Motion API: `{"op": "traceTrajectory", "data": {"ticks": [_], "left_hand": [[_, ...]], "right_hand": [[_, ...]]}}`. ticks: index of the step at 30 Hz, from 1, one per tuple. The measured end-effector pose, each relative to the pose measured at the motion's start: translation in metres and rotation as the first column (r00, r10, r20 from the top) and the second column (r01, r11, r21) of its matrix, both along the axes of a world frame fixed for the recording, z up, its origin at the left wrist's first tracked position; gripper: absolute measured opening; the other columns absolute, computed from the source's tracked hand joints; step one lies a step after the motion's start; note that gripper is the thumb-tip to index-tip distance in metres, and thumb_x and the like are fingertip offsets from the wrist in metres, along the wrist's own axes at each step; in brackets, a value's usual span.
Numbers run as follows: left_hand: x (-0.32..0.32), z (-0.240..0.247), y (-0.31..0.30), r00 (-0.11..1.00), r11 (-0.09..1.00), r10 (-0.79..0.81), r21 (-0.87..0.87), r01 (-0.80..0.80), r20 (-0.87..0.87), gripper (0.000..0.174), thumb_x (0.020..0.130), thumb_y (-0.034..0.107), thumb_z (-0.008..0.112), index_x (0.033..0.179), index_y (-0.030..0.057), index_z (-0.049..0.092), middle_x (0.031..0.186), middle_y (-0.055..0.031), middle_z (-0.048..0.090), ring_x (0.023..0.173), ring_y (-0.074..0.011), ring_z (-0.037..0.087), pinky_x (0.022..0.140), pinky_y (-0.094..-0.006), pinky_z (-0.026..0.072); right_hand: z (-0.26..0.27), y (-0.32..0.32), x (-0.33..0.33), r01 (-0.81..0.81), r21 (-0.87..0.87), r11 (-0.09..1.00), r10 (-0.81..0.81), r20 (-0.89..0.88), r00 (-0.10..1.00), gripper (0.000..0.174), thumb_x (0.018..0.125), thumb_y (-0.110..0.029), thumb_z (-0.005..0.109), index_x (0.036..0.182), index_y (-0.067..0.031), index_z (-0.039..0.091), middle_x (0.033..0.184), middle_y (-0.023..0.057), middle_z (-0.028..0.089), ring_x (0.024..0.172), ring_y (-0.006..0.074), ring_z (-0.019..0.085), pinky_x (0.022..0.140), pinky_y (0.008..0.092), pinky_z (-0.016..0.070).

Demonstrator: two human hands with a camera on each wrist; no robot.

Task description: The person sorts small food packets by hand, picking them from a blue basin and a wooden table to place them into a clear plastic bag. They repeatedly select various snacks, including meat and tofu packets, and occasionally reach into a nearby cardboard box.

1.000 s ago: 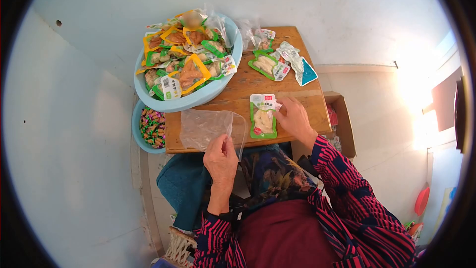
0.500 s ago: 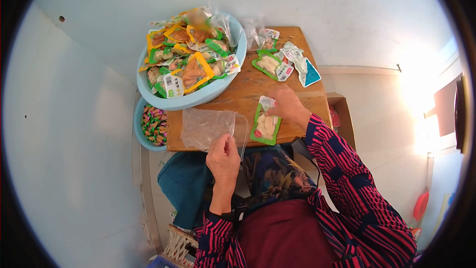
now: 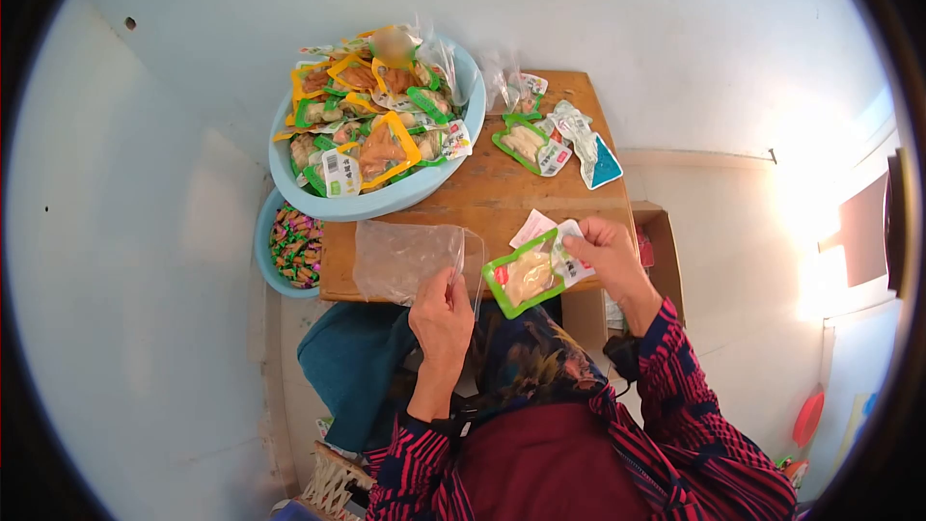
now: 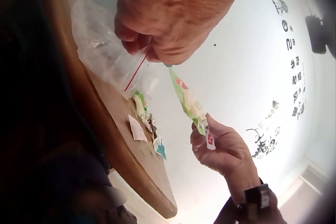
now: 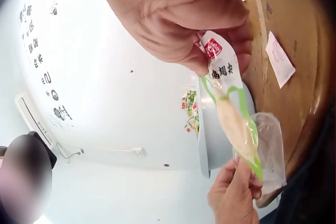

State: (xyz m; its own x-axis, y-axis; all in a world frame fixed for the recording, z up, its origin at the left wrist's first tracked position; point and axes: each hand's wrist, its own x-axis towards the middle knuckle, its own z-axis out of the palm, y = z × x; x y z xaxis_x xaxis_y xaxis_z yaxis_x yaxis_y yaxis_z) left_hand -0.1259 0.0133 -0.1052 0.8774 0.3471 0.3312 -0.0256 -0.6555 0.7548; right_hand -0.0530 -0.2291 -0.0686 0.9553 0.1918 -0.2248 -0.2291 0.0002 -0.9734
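My left hand [image 3: 442, 323] pinches the edge of a clear plastic bag [image 3: 397, 256], which lies flat across the table's front left. In the left wrist view a red line runs along the bag [image 4: 135, 73] beside the fingers. My right hand [image 3: 614, 256] grips the white printed end of a green-edged snack pouch [image 3: 529, 277] between thumb and fingers. Pale pieces show through the pouch's clear window. It is held tilted over the table's front edge, its green end pointing toward the left hand. Behind it lies a small white slip with pink print [image 3: 531, 229].
A blue basin [image 3: 371, 206] heaped with yellow- and green-edged pouches stands at the back left. Below it sits a smaller basin [image 3: 262, 265] of wrapped sweets. Another green-edged pouch [image 3: 526, 143], a teal-ended packet [image 3: 602, 162] and clear bags [image 3: 497, 77] lie toward the back. A cardboard box [image 3: 667, 256] stands right.
My right hand has lifted the pouch off the table and turned it so its green end points left. The white slip now shows. My left hand keeps hold of the bag.
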Motion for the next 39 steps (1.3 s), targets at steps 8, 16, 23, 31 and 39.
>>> {"op": "traceTrajectory", "data": {"ticks": [8, 16, 23, 31, 39], "left_hand": [[0.003, -0.003, -0.011, 0.993, 1.0, 0.028, 0.011, -0.03, 0.115, 0.019, 0.086, 0.002, 0.069, 0.104, -0.0014, 0.069, 0.081, -0.0173, 0.067, 0.066, -0.03, 0.065, 0.06, -0.0386, 0.0511], [0.002, 0.002, -0.021, 0.991, 0.999, -0.036, -0.013, 0.038, 0.126, 0.021, 0.087, 0.004, 0.068, 0.107, 0.0049, 0.069, 0.092, -0.0181, 0.07, 0.084, -0.0383, 0.068, 0.073, -0.0426, 0.0562], [0.003, 0.008, -0.031, 0.989, 0.99, -0.116, -0.075, 0.123, 0.089, 0.018, 0.091, 0.011, 0.067, 0.108, 0.0065, 0.069, 0.088, -0.0161, 0.067, 0.078, -0.0385, 0.066, 0.066, -0.0452, 0.0535], [0.007, 0.009, -0.034, 0.985, 0.983, -0.15, -0.091, 0.157, 0.088, 0.017, 0.092, 0.011, 0.065, 0.108, 0.0059, 0.069, 0.093, -0.0149, 0.069, 0.083, -0.0367, 0.068, 0.068, -0.0427, 0.0547], [0.01, 0.008, -0.03, 0.982, 0.983, -0.132, -0.107, 0.147, 0.135, 0.017, 0.089, 0.008, 0.069, 0.105, 0.0031, 0.071, 0.091, -0.016, 0.07, 0.08, -0.0334, 0.069, 0.067, -0.0378, 0.0544]], "right_hand": [[-0.005, 0.025, -0.019, 0.041, 0.223, 0.974, -0.017, -0.11, 0.994, 0.008, 0.094, -0.004, 0.065, 0.1, 0.0022, 0.065, 0.087, 0.0046, 0.07, 0.072, 0.0071, 0.063, 0.064, 0.0234, 0.0507], [-0.031, 0.057, -0.029, -0.024, 0.39, 0.92, 0.132, -0.253, 0.959, 0.02, 0.095, 0.002, 0.057, 0.114, 0.0036, 0.062, 0.099, 0.0105, 0.071, 0.083, 0.016, 0.07, 0.077, 0.0319, 0.0592], [-0.069, 0.086, -0.018, 0.008, 0.553, 0.833, 0.231, -0.362, 0.903, 0.021, 0.096, 0.002, 0.055, 0.117, 0.0029, 0.06, 0.109, 0.0128, 0.067, 0.098, 0.0213, 0.067, 0.086, 0.0369, 0.0574], [-0.088, 0.104, -0.021, -0.093, 0.59, 0.802, 0.279, -0.232, 0.932, 0.017, 0.097, -0.004, 0.057, 0.113, 0.001, 0.063, 0.107, 0.0098, 0.066, 0.092, 0.0191, 0.065, 0.077, 0.0344, 0.0566], [-0.079, 0.107, -0.009, -0.065, 0.308, 0.949, 0.135, -0.213, 0.968, 0.014, 0.098, -0.01, 0.06, 0.109, -0.0023, 0.064, 0.095, 0.0042, 0.065, 0.08, 0.0126, 0.061, 0.067, 0.0291, 0.0538]]}}
